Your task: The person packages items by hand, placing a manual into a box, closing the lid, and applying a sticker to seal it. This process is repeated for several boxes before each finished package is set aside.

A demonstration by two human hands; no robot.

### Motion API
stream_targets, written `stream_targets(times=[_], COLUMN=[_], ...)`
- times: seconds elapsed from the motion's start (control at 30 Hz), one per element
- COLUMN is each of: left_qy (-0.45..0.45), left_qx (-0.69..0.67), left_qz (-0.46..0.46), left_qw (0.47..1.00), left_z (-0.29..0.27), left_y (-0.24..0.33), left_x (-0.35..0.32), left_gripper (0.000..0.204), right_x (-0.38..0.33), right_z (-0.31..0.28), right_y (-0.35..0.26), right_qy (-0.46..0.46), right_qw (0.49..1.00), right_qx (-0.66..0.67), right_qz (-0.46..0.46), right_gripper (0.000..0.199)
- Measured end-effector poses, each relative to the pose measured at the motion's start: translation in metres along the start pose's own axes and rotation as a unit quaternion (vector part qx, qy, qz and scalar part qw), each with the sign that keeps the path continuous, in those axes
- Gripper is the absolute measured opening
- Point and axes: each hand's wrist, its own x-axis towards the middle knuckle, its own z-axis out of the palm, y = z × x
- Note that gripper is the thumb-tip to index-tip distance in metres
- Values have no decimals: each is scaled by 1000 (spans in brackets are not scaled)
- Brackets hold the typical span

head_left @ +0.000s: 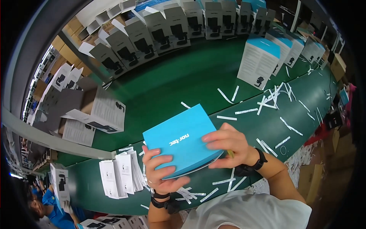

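Observation:
A box with a bright blue face [179, 133] is held tilted over the near edge of the green table. My left hand [162, 171] grips its lower left corner, the thumb along the near edge. My right hand [228, 147] holds its right side, fingers on the blue face and thumb at the lower edge. A small yellowish thing [230, 153] shows at my right palm; I cannot make out what it is. The underside of the box is hidden. To the left of my left hand lies a stack of white printed leaflets [121, 173].
White paper strips [268, 99] lie scattered over the table [171, 80]. Grey printed boxes [145, 38] line the far side. Blue-topped boxes [261, 57] stand at the right, open boxes [101, 110] at the left. A metal post [57, 137] crosses the left. Another person [57, 206] handles a box at lower left.

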Motion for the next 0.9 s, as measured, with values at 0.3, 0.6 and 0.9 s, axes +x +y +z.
stream_targets(times=[0.3, 0.6, 0.9], left_qy=[-32, 19, -68], left_qx=[142, 123, 183], left_qz=[85, 97, 78], left_qw=[986, 988, 978], left_z=[-8, 14, -26], left_y=[4, 3, -4], left_x=[-7, -7, 21], left_gripper=[39, 35, 38], right_x=[-6, -3, 5], right_z=[5, 26, -12], right_y=[4, -17, 7], right_qy=[31, 121, -36], right_qw=[997, 989, 997], right_qx=[-45, -68, 39], right_qz=[-48, 51, 46], right_gripper=[30, 29, 36])
